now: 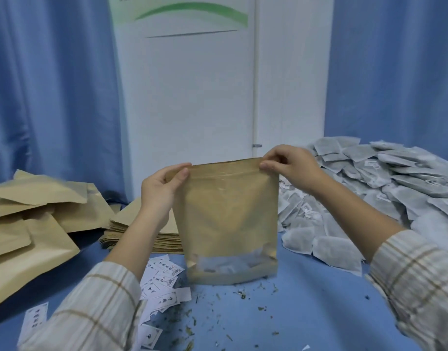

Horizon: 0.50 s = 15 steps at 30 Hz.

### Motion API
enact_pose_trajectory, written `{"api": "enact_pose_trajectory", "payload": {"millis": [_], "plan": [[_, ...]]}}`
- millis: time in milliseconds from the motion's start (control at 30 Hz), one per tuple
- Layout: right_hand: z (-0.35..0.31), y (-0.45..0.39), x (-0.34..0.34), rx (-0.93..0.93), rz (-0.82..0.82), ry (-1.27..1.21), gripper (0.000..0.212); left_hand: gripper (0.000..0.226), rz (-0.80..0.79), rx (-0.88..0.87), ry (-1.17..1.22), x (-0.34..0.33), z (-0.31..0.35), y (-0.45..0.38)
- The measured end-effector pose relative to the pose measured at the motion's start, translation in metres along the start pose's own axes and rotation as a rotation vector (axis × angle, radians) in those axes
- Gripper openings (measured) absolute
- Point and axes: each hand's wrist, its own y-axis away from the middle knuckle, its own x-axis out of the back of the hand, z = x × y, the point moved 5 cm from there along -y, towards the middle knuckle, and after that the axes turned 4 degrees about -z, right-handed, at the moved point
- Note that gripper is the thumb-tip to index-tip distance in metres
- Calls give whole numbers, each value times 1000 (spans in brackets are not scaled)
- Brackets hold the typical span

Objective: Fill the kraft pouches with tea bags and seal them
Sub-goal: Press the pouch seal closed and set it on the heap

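Note:
A kraft pouch [228, 214] stands upright on the blue table [319, 300], with tea bags showing through the clear window near its bottom. My left hand [162, 186] pinches the pouch's top left corner between thumb and fingers. My right hand [288, 163] pinches the top right corner at the zip strip. A large heap of grey-white tea bags [385, 183] lies to the right of the pouch.
A flat stack of empty kraft pouches [146, 231] lies behind my left forearm, and bulkier kraft pouches [32, 216] are piled at far left. Small printed paper labels [162, 282] and loose tea crumbs [240, 295] are scattered in front. Blue curtains and a white door stand behind.

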Motion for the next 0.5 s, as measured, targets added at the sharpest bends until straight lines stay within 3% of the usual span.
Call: {"api": "enact_pose_trajectory", "payload": {"millis": [100, 267, 367, 500], "plan": [[1, -1, 7, 12, 18, 72, 4, 9, 21, -16, 26, -4, -1, -4], [7, -2, 7, -16, -26, 162, 32, 9, 8, -37, 9, -11, -2, -6], [5, -2, -4, 13, -178, 423, 28, 8, -10, -11, -9, -17, -7, -1], [-34, -13, -21, 118, -162, 444, 31, 6, -24, 2, -2, -30, -2, 2]]}}
